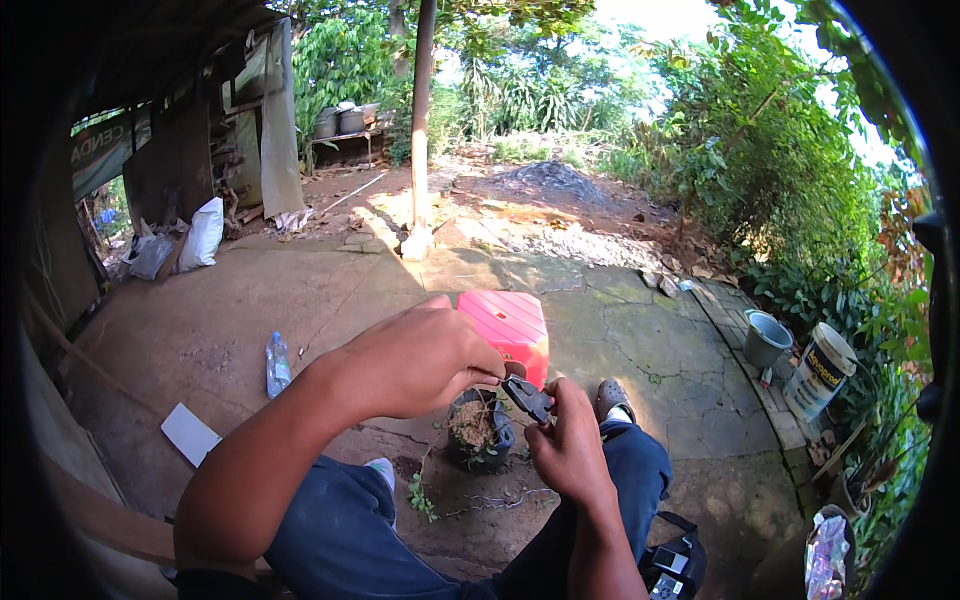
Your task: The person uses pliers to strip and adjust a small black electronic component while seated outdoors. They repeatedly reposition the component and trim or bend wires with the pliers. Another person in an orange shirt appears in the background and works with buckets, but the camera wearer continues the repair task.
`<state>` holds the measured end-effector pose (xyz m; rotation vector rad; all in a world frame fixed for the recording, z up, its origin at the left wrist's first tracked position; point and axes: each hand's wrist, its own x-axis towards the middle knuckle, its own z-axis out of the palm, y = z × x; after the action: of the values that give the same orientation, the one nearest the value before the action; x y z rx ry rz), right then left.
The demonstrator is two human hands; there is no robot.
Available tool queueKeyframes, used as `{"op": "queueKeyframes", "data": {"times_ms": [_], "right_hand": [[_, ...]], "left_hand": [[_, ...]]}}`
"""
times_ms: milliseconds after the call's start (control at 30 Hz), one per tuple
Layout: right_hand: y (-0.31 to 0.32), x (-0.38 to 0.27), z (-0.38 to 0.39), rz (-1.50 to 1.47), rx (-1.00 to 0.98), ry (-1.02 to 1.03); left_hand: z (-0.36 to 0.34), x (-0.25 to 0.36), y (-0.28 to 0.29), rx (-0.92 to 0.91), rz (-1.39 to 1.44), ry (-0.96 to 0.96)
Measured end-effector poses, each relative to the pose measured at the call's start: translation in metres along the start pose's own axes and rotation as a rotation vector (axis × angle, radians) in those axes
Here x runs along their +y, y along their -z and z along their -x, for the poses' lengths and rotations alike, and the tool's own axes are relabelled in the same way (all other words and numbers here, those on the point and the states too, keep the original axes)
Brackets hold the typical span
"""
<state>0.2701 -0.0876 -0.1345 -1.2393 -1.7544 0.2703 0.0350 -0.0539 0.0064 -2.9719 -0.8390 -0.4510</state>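
Observation:
My right hand (pixel 572 455) is closed round the handles of a pair of pliers (pixel 530 398), whose jaws point up and left. Close to the jaws, the fingers of my left hand (pixel 440 358) are pinched together; what they hold is too small to make out. Just below both hands stands a dark plant pot (pixel 503 437) filled with light brown, crumbly material (pixel 470 424). Thin green stems trail over its side, and a leafy sprig (pixel 421 497) lies on the ground by it. My left forearm crosses in front of a red plastic stool (pixel 505 325).
A clear plastic bottle (pixel 277 365) and a white flat panel (pixel 190 434) are on the left. A black bag (pixel 672 560) lies by my right leg. To the right stand a grey bucket (pixel 768 338) and a white pail (pixel 820 372). A wooden post (pixel 421 130) rises ahead.

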Motion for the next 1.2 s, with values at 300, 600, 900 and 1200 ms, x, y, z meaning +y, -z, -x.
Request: {"op": "queueKeyframes", "data": {"times_ms": [300,600,900,1200], "right_hand": [[-0.005,0.001,0.006,-0.547,-0.147,-0.104],[-0.003,0.000,0.012,-0.751,-0.152,0.006],[-0.010,0.006,0.005,-0.668,-0.047,0.183],[0.009,-0.018,0.006,-0.575,0.030,0.049]], "left_hand": [[-0.006,0.020,-0.002,0.232,0.254,-0.119],[-0.014,0.040,-0.006,0.338,0.268,-0.208],[-0.011,0.048,-0.004,0.274,0.336,-0.169],[-0.015,0.049,-0.013,0.400,0.242,-0.156]]}}
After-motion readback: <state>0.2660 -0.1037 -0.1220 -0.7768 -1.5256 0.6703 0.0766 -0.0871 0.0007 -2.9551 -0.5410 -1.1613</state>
